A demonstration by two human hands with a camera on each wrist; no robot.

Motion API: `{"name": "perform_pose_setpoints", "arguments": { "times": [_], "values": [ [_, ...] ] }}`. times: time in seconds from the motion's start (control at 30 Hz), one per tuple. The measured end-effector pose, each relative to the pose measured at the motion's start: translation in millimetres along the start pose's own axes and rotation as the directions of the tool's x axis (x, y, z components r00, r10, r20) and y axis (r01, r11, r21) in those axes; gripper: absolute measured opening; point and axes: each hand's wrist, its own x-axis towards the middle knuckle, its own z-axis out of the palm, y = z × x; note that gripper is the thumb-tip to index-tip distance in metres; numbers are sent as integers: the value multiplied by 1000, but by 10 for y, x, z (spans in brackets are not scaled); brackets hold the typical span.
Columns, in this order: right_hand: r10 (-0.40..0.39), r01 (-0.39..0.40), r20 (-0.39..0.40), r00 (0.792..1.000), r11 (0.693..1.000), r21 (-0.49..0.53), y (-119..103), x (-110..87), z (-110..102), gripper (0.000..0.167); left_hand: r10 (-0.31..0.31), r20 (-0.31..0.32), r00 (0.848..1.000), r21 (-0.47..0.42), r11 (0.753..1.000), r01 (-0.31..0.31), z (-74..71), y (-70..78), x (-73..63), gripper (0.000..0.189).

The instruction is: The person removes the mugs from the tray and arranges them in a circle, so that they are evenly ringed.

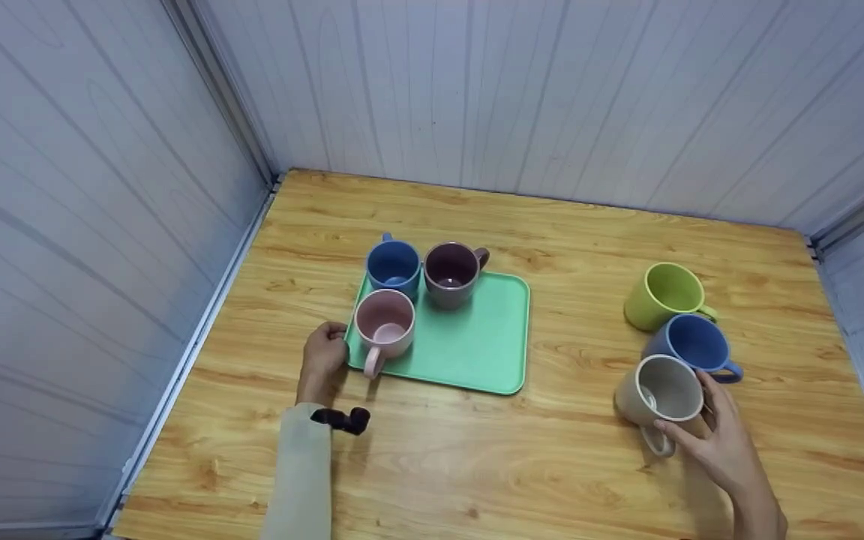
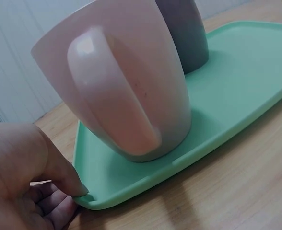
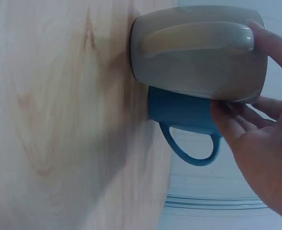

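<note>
1. Head view: right hand (image 1: 728,450) grips glossy beige round mug (image 1: 657,390) by its rim, right of flat green rectangular tray (image 1: 477,345), close beside glossy blue round mug (image 1: 691,341).
2. Left wrist: left hand (image 2: 16,165) pinches tray corner, thumb on top; head view hides that thumb.
3. Right wrist: blue mug's handle loop shows side-on; head sees it from above.

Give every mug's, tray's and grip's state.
Green rectangular tray: partly loaded
Glossy pink mug: upright
Blue mug on tray: upright
Glossy purple mug: upright
Glossy lime mug: upright
Off-tray blue mug: upright
Glossy beige mug: held, mouth up
Left grip: pinching tray
Right grip: holding beige mug
</note>
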Motion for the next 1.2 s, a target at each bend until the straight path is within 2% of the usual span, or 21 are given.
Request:
{"name": "perform_pose_setpoints", "arguments": {
  "times": [0.13,0.23,0.4,0.5,0.73,0.83,0.97,1.07,1.2],
  "values": [
    [36,-36,-22,999,999,-27,-75,-9,-30,90,-32,10,999,-24,999,32,3,-5,10,34],
    [64,-69,-110,992,997,-44,-153,9,-40,81,-38,10,999,-31,999,38,2,-7,13,32],
    [55,-72,-289,956,996,-49,-291,62,-18,67,-49,9,999,-41,998,49,3,-7,6,31],
    [18,-36,-337,941,998,-46,-368,105,15,63,-42,3,999,-24,999,42,4,-3,4,31],
    [-57,48,-317,947,998,-37,-552,221,140,61,-52,16,999,-47,998,53,4,6,-3,30],
    [-122,127,-300,946,992,-3,-722,253,223,58,-44,4,999,-13,999,44,5,13,-2,27],
    [-237,250,-278,931,968,11,-924,289,354,57,-45,-4,999,24,999,45,17,29,1,26],
    [-284,286,-250,925,958,-30,-932,359,477,59,-47,-6,999,28,999,47,31,35,11,27],
    [-306,307,-206,930,951,-25,-1001,454,655,61,-43,-9,999,25,999,43,57,39,8,28]
  ]
}}
